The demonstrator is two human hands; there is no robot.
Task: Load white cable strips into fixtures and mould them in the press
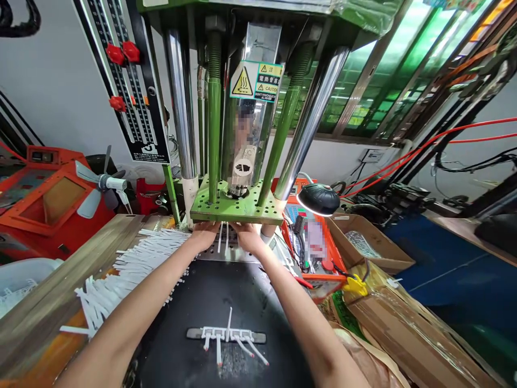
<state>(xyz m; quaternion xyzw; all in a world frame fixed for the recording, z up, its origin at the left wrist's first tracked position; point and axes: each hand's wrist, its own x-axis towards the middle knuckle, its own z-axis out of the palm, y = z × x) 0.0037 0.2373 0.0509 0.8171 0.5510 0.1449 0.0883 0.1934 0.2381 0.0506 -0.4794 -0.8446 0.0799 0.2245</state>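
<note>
My left hand point(205, 235) and my right hand point(248, 237) reach under the green perforated plate point(242, 214) of an upright press. The plate hides the fingers of both hands, so whatever they hold is out of sight. Between the hands, two thin white strips point(223, 237) stick out toward me over a metal base plate point(230, 254). Nearer to me, on the black work surface point(194, 302), lies a flat metal bar point(260, 338). Across it sits a white moulded piece point(228, 333) with a thin upright stem and several short white legs, some reddish at the tip.
Many white strips point(137, 269) lie piled on the wooden table point(32, 323) at left. Steel columns point(181, 102) flank the press, with a clear tube point(242, 151) in its middle. To the right stand a black lamp point(321, 198), an orange control box point(293, 248) and cardboard boxes point(404, 328).
</note>
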